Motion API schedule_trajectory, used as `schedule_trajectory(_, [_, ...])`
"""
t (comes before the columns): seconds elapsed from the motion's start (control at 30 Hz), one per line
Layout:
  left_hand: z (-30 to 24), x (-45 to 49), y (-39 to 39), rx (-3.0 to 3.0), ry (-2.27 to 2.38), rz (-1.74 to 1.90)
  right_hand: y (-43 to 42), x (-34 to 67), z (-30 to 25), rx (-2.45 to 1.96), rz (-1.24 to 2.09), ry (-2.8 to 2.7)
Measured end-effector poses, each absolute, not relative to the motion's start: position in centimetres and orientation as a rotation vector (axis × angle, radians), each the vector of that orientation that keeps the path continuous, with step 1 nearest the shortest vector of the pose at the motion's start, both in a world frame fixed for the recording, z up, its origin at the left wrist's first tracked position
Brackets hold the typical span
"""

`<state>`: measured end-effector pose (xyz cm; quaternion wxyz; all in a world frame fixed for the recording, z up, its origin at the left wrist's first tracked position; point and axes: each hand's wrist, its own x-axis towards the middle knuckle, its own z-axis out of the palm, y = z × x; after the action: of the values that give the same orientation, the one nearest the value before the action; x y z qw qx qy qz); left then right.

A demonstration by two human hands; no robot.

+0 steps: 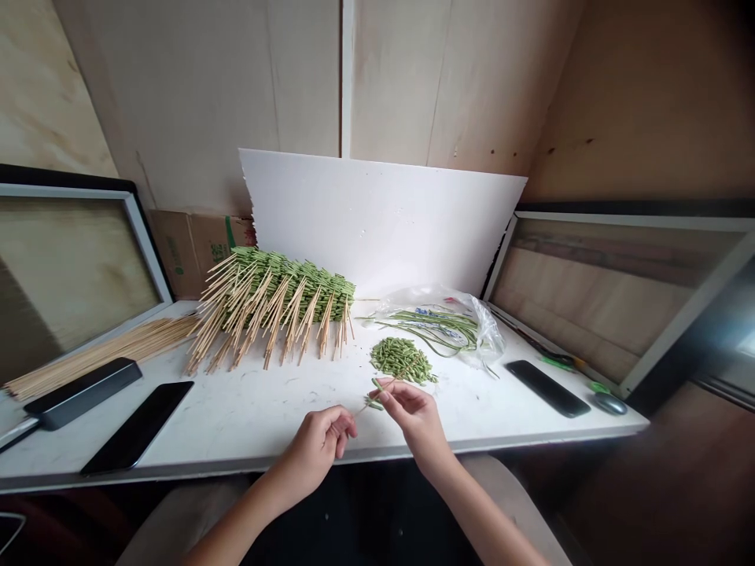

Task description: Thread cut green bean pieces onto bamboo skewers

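Note:
My left hand (326, 439) is closed near the table's front edge, its fingers curled around the lower end of a thin wooden skewer (364, 409). The skewer slants up to the right, toward my right hand (416, 413). Between its thumb and fingers, my right hand pinches a short cut green stem piece (377, 384) at the skewer. More green pieces show on the skewer just below, partly hidden by the fingers. Right behind this hand lies a heap of cut green stem pieces (402, 359).
Loaded skewers (295, 287) are stacked at the back left, bare ends forward. Loose bare skewers (106, 352) lie left, near a black box-shaped object (83, 393) and a phone (138, 427). A plastic bag (487, 330) holds long green stems; another phone (547, 387) lies right.

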<state>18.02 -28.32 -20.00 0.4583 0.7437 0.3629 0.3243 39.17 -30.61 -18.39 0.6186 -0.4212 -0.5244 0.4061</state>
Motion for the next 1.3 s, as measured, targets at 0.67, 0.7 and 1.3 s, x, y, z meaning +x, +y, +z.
schedule_trajectory(0.67, [-21.2,18.6,-28.1,1.649,0.783,0.781,-29.8,40.1,-18.9,-1.051,1.008,-1.242])
schedule_trajectory(0.7, [-21.2,18.5,-27.9,1.651,0.793,0.798,-29.6,40.6,-18.9,-1.085,0.965,-1.272])
schedule_trajectory(1.3, [-22.6,17.7,-25.7,1.646,0.912,0.911,-27.8,42.5,-23.1,-1.396,-0.032,-1.982])
